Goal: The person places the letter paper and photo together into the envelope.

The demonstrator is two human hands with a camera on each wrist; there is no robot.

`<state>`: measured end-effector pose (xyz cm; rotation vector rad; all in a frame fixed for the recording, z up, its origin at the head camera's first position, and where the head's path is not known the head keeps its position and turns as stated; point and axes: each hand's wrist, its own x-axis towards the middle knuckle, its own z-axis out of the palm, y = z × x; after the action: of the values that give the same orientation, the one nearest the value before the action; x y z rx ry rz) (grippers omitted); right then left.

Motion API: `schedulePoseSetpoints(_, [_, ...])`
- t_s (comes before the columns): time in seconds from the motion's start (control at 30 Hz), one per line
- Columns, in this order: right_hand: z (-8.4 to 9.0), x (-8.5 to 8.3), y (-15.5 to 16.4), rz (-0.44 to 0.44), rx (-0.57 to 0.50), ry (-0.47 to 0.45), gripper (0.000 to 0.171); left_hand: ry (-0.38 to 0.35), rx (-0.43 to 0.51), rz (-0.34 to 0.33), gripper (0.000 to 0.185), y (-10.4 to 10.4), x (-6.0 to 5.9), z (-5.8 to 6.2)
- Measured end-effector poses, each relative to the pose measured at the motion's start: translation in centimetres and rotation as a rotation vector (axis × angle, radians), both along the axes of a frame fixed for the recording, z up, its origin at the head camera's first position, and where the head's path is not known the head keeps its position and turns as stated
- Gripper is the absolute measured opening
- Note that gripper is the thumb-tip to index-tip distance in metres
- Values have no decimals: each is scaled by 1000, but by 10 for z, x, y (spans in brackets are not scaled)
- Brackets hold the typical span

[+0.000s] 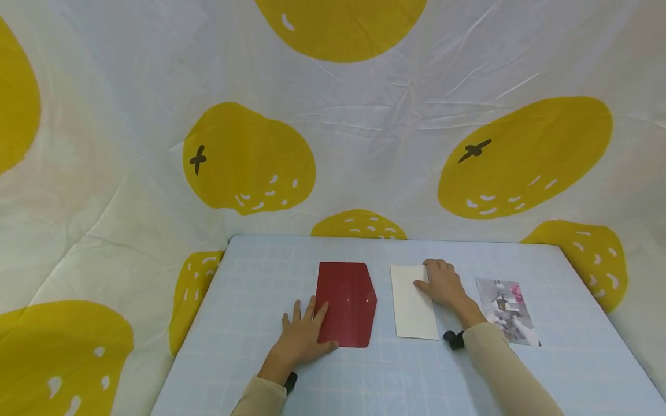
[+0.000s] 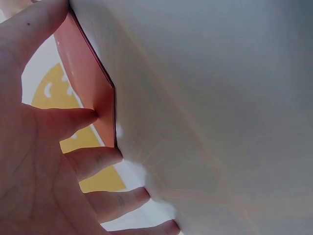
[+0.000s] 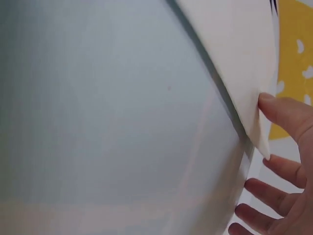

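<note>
A red envelope (image 1: 346,306) lies on the table in the head view, its angled flap side facing right. My left hand (image 1: 302,338) rests at its left and lower-left edge with fingers spread; in the left wrist view the thumb and index fingertip touch the red envelope (image 2: 90,73). To the right lies a cream paper (image 1: 413,312), perhaps folded; I cannot tell. At its top right corner is my right hand (image 1: 444,283), thumb on the sheet. The right wrist view shows the index fingertip at the corner of the paper (image 3: 239,63), whose long edge stands slightly raised.
A picture card (image 1: 509,312) with grey tones and pink flowers lies at the right, beside my right forearm. Under everything is a table (image 1: 250,289) with a pale blue checked cover. A white cloth (image 1: 364,156) with big yellow fruit prints hangs behind and at the sides.
</note>
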<state>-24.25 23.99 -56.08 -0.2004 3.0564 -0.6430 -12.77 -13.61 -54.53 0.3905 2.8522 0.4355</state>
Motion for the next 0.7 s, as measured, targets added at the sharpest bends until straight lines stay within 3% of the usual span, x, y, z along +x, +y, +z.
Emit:
schedulePoseSetpoints(0.17, [4, 1, -3, -21, -45, 23, 62, 4, -4, -2, 95, 0, -1, -1])
schedulePoseSetpoints(0.4, [10, 1, -5, -44, -223, -42, 48, -3, -10, -6, 95, 1, -1, -1])
schedulePoseSetpoints(0.7, [9, -1, 1, -84, -373, -86, 40, 1, -7, -7, 95, 2, 0, 2])
